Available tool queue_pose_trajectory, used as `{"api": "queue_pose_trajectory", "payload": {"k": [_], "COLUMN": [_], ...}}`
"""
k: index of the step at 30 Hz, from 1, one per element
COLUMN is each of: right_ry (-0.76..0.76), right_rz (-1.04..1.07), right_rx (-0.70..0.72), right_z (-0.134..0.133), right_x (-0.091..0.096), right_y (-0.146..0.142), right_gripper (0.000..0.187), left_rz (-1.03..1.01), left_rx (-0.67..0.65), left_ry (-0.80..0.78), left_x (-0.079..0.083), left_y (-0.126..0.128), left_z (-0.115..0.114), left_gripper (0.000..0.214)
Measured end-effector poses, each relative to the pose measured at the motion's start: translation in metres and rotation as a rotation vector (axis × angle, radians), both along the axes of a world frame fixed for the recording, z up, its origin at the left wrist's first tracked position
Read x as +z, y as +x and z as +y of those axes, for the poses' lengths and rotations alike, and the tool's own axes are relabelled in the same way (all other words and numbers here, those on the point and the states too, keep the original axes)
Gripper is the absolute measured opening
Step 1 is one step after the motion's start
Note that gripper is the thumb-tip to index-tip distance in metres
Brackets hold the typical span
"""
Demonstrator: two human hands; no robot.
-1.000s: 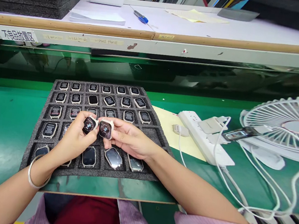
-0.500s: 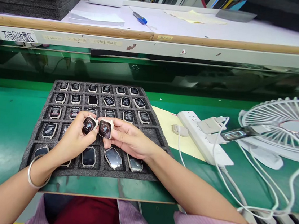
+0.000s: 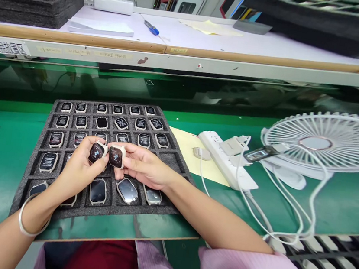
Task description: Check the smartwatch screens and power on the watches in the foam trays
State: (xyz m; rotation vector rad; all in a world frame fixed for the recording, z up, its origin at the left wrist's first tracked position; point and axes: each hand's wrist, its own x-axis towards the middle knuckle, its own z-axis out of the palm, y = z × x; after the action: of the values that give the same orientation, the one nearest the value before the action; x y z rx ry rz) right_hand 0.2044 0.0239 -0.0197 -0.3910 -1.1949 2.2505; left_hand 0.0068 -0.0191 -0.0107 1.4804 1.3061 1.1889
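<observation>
Looks with a single camera from the head of the person, forward and also down, over both forearms (image 3: 211, 220). Places the tray (image 3: 111, 209) quite near, left of the middle. Catches red cloth (image 3: 103, 262) at the lower edge, very near; the fan (image 3: 316, 143) at the right; and, farther away, the shelf (image 3: 204, 41) along the top.

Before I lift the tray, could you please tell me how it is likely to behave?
The tray looks like dark foam, so it is probably light for its size and may flex if raised by one edge. Some watches in it lie askew, so they seem loose and could slide if it tilts.
</observation>
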Motion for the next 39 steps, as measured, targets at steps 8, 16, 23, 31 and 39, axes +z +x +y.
{"api": "queue_pose_trajectory", "payload": {"k": [8,16,23,31,39], "right_ry": [-0.008,-0.099,-0.101,-0.030,0.075], "right_rz": [0.036,0.043,0.010,-0.043,-0.114], "right_rx": [0.016,-0.078,-0.243,-0.340,-0.354], "right_z": [0.001,0.007,0.009,0.008,0.004], "right_x": [-0.002,0.002,0.004,0.004,0.001], "right_y": [-0.001,-0.002,-0.003,-0.004,-0.006], "right_gripper": [0.051,0.045,0.029,0.040,0.041], "left_rz": [-0.033,-0.447,-0.468,-0.493,-0.416], "left_rx": [0.033,0.030,0.022,0.049,0.003], "left_ry": [-0.067,-0.376,-0.386,-0.345,-0.319], "left_x": [0.003,0.019,0.015,0.017,0.014], "left_y": [-0.001,-0.002,-0.011,-0.002,0.002], "left_z": [0.001,0.004,0.007,0.005,0.001], "left_gripper": [0.038,0.063,0.064,0.057,0.058]}}
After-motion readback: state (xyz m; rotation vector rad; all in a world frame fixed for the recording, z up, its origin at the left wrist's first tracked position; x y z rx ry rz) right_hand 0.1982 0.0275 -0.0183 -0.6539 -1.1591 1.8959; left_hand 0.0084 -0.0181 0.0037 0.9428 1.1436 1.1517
